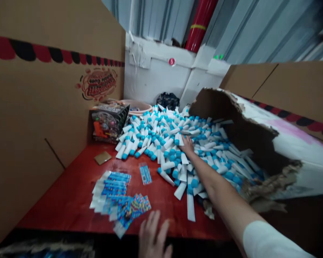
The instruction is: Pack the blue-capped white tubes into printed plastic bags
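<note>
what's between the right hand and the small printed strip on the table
Blue-capped white tubes stand in the way: the right hand rests on the heap, and tubes lie along the line towards the printed strip, with a short stretch of red table before it.

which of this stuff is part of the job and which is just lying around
Part of the job:
- right hand, touching the heap of white tubes with blue caps
- left hand, near the printed card strips

Lying around:
- small brown card square
- printed box
- pink basin
- black bag
</note>
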`<state>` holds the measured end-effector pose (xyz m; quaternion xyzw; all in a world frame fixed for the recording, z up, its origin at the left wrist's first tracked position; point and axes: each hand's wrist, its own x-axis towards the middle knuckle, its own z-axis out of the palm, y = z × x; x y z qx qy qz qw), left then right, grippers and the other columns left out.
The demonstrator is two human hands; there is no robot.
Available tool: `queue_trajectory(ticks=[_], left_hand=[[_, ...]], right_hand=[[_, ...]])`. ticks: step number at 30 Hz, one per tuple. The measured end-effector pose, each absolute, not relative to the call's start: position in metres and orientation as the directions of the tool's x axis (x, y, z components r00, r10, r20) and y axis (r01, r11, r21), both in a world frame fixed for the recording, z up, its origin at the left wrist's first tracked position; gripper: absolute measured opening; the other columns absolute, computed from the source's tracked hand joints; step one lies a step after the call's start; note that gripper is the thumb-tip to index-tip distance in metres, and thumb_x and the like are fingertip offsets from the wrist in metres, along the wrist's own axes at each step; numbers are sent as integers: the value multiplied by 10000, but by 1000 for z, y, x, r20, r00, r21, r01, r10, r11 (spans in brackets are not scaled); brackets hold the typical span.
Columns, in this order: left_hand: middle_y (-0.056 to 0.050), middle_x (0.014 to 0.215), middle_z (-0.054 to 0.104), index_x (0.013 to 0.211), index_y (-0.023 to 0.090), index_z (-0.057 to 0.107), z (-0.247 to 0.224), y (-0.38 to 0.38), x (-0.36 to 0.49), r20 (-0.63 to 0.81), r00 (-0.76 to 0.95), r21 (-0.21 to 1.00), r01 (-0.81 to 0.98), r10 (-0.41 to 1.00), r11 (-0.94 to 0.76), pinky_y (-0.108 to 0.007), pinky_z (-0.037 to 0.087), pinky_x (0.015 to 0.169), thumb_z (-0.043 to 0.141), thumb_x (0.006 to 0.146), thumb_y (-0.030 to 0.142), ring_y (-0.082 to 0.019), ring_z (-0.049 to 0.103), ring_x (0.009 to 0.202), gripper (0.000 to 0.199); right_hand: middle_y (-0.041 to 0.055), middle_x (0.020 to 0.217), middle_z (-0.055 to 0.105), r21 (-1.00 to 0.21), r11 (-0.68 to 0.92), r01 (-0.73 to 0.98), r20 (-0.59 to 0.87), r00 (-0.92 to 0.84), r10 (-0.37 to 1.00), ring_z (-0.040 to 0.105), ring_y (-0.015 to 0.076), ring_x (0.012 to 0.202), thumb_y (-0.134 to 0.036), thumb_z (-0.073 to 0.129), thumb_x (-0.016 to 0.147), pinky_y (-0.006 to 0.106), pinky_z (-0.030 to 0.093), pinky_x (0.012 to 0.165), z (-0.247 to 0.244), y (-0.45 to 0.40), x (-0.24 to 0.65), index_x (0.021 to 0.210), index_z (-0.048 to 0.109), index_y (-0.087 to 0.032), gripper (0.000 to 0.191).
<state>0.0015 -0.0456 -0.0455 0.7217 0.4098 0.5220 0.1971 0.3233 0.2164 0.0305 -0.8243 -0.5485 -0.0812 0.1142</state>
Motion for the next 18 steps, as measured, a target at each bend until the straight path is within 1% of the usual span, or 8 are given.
queue_trajectory(ticks=[1, 2, 3, 5, 8, 11, 15, 18], left_hand=[[-82, 1333, 555, 1303, 317, 531, -49, -54, 15, 676, 289, 536, 437, 677, -722, -474, 395, 1002, 563, 788, 214, -293, 496, 1232, 527], [-111, 1409, 474, 1367, 275, 461, -51, -61, 27, 660, 422, 432, 463, 621, -774, -507, 348, 1031, 552, 805, 241, -317, 417, 1299, 570], [-121, 1462, 398, 1409, 255, 395, -53, -67, 37, 608, 526, 370, 476, 595, -798, -527, 313, 1047, 541, 820, 263, -332, 349, 1341, 607], [-127, 1512, 299, 1451, 247, 301, -54, -71, 50, 515, 626, 326, 488, 585, -810, -560, 265, 1059, 530, 834, 292, -349, 259, 1382, 660], [-127, 1530, 255, 1465, 262, 255, -56, -70, 56, 446, 652, 356, 499, 613, -790, -580, 253, 1055, 525, 844, 311, -356, 218, 1395, 678], [-123, 1526, 271, 1450, 248, 297, -57, -68, 54, 415, 644, 432, 483, 643, -762, -578, 254, 1066, 508, 857, 285, -344, 197, 1404, 631], [-142, 1475, 367, 1374, 183, 414, -56, -69, 48, 412, 606, 567, 414, 680, -712, -546, 280, 1081, 473, 859, 189, -306, 242, 1394, 519], [-150, 1391, 468, 1284, 164, 486, -56, -69, 46, 430, 543, 683, 328, 722, -653, -507, 326, 1072, 462, 853, 140, -273, 343, 1346, 433]], right_hand=[[91, 1440, 343, -80, -346, 935, 234, 355, 905, 311, 308, 1274, -412, 467, 862, 424, 332, 982, 28, 214, 318, 1439, 283, -310, 614], [94, 1445, 330, -66, -328, 942, 213, 335, 918, 289, 315, 1285, -421, 436, 877, 441, 329, 980, 26, 213, 313, 1440, 275, -316, 596], [100, 1445, 323, -53, -317, 947, 193, 321, 927, 276, 324, 1290, -418, 413, 886, 456, 325, 978, 24, 212, 308, 1438, 278, -314, 578], [111, 1427, 343, -31, -285, 958, 150, 286, 946, 299, 329, 1276, -427, 393, 892, 454, 326, 972, 24, 212, 300, 1432, 298, -301, 562], [90, 1373, 417, -9, -212, 977, 82, 212, 974, 409, 298, 1198, -455, 440, 870, 387, 343, 954, 29, 209, 287, 1406, 354, -313, 561], [100, 1338, 454, 8, -170, 985, 69, 169, 983, 464, 289, 1134, -431, 463, 864, 369, 353, 919, 36, 197, 269, 1375, 409, -298, 531], [158, 1442, 318, 40, -142, 989, 176, 133, 975, 338, 359, 1234, -304, 407, 887, 480, 282, 943, 48, 172, 238, 1318, 472, -224, 444], [187, 1356, 424, 64, -50, 997, 214, 35, 976, 344, 338, 1214, -230, 342, 902, 483, 225, 962, 50, 153, 207, 1218, 558, -161, 390]])
